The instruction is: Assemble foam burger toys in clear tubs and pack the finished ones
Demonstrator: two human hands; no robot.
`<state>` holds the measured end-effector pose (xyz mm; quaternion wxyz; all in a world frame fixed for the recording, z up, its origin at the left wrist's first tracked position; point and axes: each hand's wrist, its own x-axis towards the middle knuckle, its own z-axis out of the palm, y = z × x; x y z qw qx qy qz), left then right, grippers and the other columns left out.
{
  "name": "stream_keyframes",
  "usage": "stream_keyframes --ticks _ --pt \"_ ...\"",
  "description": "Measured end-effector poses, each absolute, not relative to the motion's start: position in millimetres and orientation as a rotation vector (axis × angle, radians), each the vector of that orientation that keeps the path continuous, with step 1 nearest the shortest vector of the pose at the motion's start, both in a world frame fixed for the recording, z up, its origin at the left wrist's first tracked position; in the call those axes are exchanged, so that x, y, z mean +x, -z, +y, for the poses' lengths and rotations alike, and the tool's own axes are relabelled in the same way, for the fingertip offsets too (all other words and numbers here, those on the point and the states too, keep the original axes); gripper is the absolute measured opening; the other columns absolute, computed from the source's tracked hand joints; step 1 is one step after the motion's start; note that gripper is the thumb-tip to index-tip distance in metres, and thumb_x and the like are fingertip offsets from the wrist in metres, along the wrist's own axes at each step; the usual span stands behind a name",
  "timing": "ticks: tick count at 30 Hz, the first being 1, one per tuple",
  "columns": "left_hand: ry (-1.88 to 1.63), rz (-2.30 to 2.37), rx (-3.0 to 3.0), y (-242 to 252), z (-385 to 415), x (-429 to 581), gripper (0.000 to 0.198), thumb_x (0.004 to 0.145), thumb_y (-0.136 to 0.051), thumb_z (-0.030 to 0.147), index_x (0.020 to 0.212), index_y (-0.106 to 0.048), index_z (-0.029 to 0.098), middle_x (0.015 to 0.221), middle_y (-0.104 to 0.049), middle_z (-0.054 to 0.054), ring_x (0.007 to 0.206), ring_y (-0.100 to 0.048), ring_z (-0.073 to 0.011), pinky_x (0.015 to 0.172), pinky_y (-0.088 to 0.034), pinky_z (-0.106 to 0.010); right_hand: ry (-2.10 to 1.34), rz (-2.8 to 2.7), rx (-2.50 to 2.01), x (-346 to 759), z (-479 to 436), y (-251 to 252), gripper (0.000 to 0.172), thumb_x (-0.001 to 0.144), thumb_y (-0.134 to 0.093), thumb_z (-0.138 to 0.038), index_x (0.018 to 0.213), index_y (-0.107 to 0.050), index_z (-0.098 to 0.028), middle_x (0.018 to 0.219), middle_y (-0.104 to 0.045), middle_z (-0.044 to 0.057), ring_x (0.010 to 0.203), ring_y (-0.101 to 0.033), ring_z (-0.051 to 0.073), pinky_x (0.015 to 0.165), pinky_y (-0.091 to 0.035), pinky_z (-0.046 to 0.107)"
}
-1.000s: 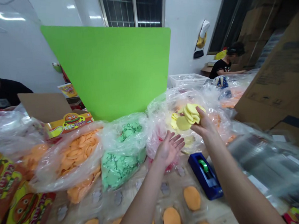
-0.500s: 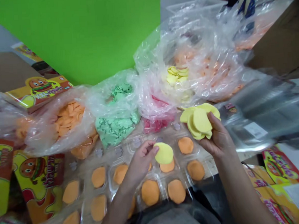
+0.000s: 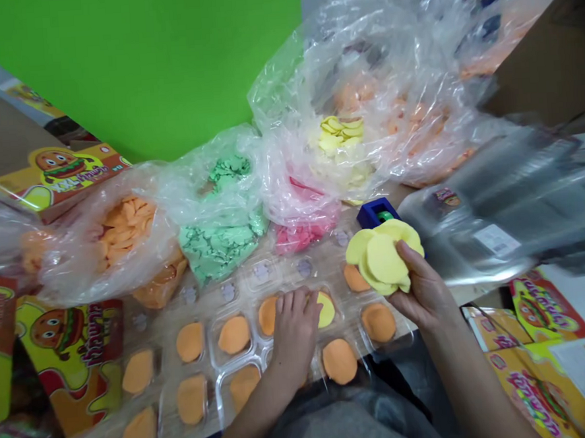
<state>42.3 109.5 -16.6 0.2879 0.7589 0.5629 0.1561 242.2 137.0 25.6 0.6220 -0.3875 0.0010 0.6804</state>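
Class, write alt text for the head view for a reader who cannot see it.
The left hand rests on a yellow disc in a clear plastic tray of orange discs, while the right hand holds a stack of yellow discs. Behind lie clear bags of orange, green, pink and yellow pieces.

Left hand (image 3: pixel 295 328) presses palm-down; right hand (image 3: pixel 423 297) curls palm-up.

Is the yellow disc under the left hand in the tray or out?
In: the yellow disc lies in a clear tray compartment, under the left hand.

The left hand (image 3: pixel 293 328) half-hides a yellow disc (image 3: pixel 326 309).
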Motion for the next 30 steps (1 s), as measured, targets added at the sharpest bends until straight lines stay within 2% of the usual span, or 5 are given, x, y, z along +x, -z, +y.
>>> stream_keyframes --ticks 6,10,16,23,30 --pt "-0.749 1.088 1.035 -15.3 112.6 41.8 0.040 0.086 -0.038 0.045 0.106 -0.060 0.019 0.100 -0.064 -0.008 0.089 -0.058 -0.0201 0.080 -0.044 -0.033 -1.849 -0.001 -0.814 219.2 121.8 -29.4 0.025 0.058 -0.076 -0.026 0.081 -0.068 -0.020 0.079 -0.074 0.001 0.076 -0.070 0.021 0.081 -0.053 0.033" --pt "-1.018 1.084 0.693 -35.2 114.7 34.2 0.022 0.074 -0.063 0.034 0.089 -0.062 0.017 0.082 -0.065 -0.002 0.075 -0.058 -0.0126 0.071 -0.044 -0.023 -1.938 0.013 -0.812 198.3 108.9 -27.3 0.022 0.060 -0.075 -0.020 0.081 -0.068 -0.019 0.080 -0.074 0.003 0.085 -0.067 0.023 0.085 -0.051 0.035" --pt "-1.196 1.274 0.601 -38.3 115.7 -12.1 0.024 0.071 -0.065 0.030 0.091 -0.057 0.019 0.082 -0.064 0.001 0.072 -0.059 -0.0104 0.067 -0.045 -0.020 -1.966 0.051 -0.891 189.0 103.1 -15.2 0.024 0.064 -0.072 -0.022 0.087 -0.068 -0.019 0.093 -0.072 0.006 0.095 -0.064 0.024 0.088 -0.049 0.034" --pt "-0.725 1.623 1.316 9.7 104.6 -29.8 0.020 0.083 -0.046 0.025 0.099 -0.055 0.018 0.086 -0.065 -0.003 0.078 -0.059 -0.0164 0.070 -0.045 -0.028 -1.889 0.082 -0.997 201.2 104.5 -6.3 0.030 0.061 -0.075 -0.020 0.090 -0.068 -0.022 0.092 -0.073 0.003 0.083 -0.068 0.022 0.077 -0.055 0.029" --pt "-0.701 1.852 1.639 12.8 98.9 -18.0 0.021 0.082 -0.048 0.019 0.099 -0.061 0.020 0.105 -0.055 -0.010 0.106 -0.043 -0.0273 0.094 -0.027 -0.045 -1.918 -0.006 -0.995 187.0 103.2 -7.9 0.027 0.066 -0.072 -0.022 0.092 -0.067 -0.020 0.093 -0.072 0.004 0.090 -0.066 0.022 0.085 -0.051 0.032"
